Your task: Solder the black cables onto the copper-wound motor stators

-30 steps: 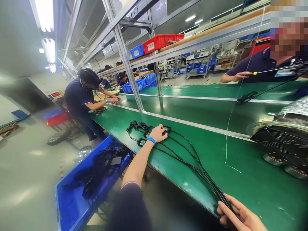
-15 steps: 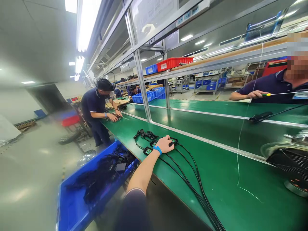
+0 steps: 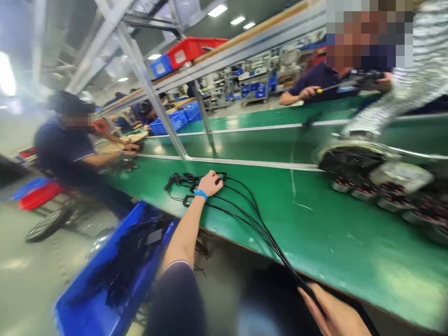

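My left hand (image 3: 211, 183), with a blue band at the wrist, reaches over the green bench (image 3: 224, 233) with its fingers closed on a small black open-topped housing (image 3: 221, 176). Beside the wrist lie two more such housings, one of them a black housing (image 3: 188, 200) near the bench edge. Thin black cables (image 3: 261, 219) run from the housings toward me and gather into a bundle. At the lower right, my right hand (image 3: 336, 310) is wrapped around that bundle, just off the bench edge. Coiled cable ends (image 3: 178, 178) lie left of the housings.
A blue bin (image 3: 101, 298) full of black cabled parts stands below the bench at left. To the right are a round fan (image 3: 353, 163), a silver duct (image 3: 381, 105) and several metal cups with dark contents. One co-worker (image 3: 70, 135) leans over the bench; another sits across, holding a screwdriver-like tool.
The view has swung right and down, bringing the fan and duct further in. My right hand has come into view around the cable bundle. My left hand remains on the housing.
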A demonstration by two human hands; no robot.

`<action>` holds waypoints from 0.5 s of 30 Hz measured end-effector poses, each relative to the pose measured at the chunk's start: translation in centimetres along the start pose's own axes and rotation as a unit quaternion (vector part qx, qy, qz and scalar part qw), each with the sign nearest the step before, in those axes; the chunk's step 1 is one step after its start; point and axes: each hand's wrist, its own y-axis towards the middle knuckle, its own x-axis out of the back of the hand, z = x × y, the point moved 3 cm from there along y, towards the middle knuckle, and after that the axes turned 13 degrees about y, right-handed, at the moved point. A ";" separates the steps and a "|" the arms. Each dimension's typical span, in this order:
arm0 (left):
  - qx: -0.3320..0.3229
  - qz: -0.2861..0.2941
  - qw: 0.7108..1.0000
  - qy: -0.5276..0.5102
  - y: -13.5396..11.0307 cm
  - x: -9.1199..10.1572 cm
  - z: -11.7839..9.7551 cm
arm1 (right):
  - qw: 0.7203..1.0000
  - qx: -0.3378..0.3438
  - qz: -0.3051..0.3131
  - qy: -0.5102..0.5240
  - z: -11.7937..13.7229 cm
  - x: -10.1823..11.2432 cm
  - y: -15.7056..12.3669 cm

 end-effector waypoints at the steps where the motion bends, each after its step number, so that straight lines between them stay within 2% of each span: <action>1: -0.003 0.000 1.000 -0.010 -0.2 0.0 0.0 | 0.994 0.073 -0.015 -0.079 0.9 0.1 0.2; 3: -0.008 -0.004 1.000 -0.029 -0.1 -0.2 0.2 | 0.971 0.110 -0.036 -0.209 2.2 0.4 1.2; 8: -0.001 -0.002 0.999 -0.036 0.5 -1.4 0.9 | 0.931 0.100 -0.037 -0.349 3.1 3.0 3.4; 12: 0.007 0.005 1.000 -0.012 0.6 -1.1 0.2 | 0.888 0.140 -0.028 -0.438 1.3 5.5 4.1; 15: 0.024 0.006 1.000 -0.005 1.4 -0.4 1.0 | 0.859 0.154 -0.014 -0.488 -0.5 6.8 5.3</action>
